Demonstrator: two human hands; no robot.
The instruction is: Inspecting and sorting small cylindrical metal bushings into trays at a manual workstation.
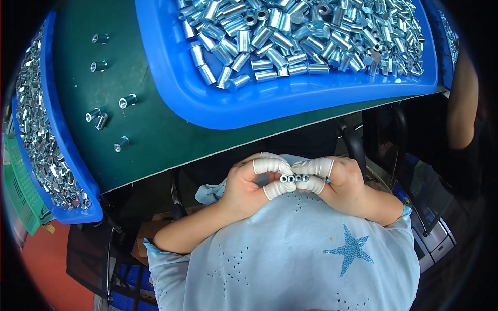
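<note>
My left hand [254, 182] and my right hand [334, 180] meet close to my chest, below the table edge. Both wear white finger cots on thumb and forefinger. Between the fingertips sits a short row of small silver metal sleeves [294, 178], pinched from both sides. A large blue tray [270, 101] heaped with many shiny metal sleeves lies on the green table [150, 129] above my hands.
A second blue tray [62, 150] full of sleeves lies at the left. Several loose sleeves [127, 100] stand on the green table between the trays. A green crate [21, 197] sits at far left. Another person's arm [461, 103] shows at the right edge.
</note>
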